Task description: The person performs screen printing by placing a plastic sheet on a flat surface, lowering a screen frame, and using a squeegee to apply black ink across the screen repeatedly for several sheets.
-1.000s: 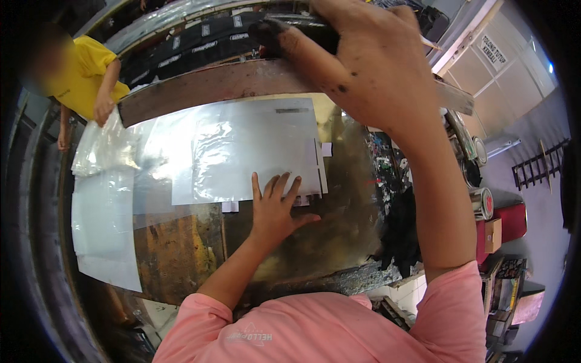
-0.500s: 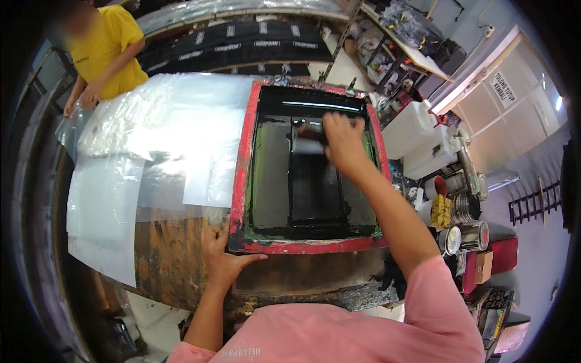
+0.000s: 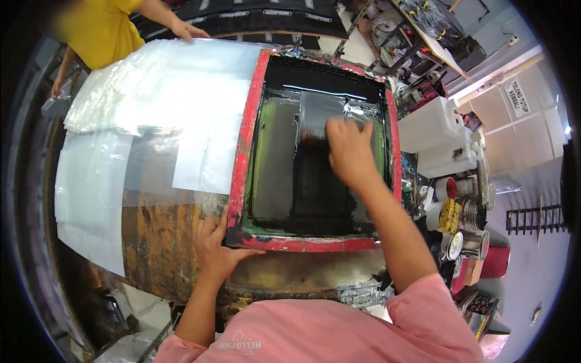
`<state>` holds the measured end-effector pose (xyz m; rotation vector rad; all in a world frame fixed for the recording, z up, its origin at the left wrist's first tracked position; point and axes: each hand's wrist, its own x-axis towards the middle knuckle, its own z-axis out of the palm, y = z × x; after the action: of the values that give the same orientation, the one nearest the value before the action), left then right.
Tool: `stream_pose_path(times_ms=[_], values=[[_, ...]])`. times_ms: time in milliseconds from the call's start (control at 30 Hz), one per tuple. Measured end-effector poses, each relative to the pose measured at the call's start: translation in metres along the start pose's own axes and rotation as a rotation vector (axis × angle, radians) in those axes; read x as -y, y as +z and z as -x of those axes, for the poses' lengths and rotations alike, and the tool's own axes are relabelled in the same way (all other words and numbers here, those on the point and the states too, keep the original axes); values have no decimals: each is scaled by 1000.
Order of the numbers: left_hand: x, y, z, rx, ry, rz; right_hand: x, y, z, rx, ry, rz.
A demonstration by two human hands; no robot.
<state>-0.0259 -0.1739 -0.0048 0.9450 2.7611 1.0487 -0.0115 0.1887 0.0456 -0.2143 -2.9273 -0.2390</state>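
A red-edged screen printing frame (image 3: 246,127) lies on the worktable, its mesh dark with black ink and greenish along the sides. My right hand (image 3: 352,151) is closed round a squeegee (image 3: 312,138) over the middle of the mesh. Motion blurs the squeegee, and my fingers cover part of it. Behind it, a smoother grey strip (image 3: 321,109) shows on the mesh. At the near left corner, my left hand (image 3: 216,248) grips the frame, thumb along the near edge and fingers against the left side.
Clear plastic sheets (image 3: 151,91) cover the table's left half, above stained brown wood (image 3: 160,236). A person in a yellow shirt (image 3: 106,33) stands far left, one hand on the sheets' far edge. White jerrycans (image 3: 430,127), ink tins (image 3: 474,244) and a yellow sponge (image 3: 449,216) crowd the right.
My right hand has drawn the squeegee nearer over the mesh. The left hand keeps its hold on the corner. The other person has stretched a hand to the sheets' far edge. My view has shifted.
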Motion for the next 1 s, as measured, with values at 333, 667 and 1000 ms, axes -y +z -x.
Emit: stream_pose_path(times_ms=[333, 667, 1000], values=[[-19, -23, -5, -80, -7, 288, 82, -127, 116, 94, 39, -212], [-35, 2, -54, -159, 5, -451, 33, -236, 33, -448, 101, -3], [-20, -47, -126, -312, 30, 17, -35, -269, -14, -522, -42, 216]])
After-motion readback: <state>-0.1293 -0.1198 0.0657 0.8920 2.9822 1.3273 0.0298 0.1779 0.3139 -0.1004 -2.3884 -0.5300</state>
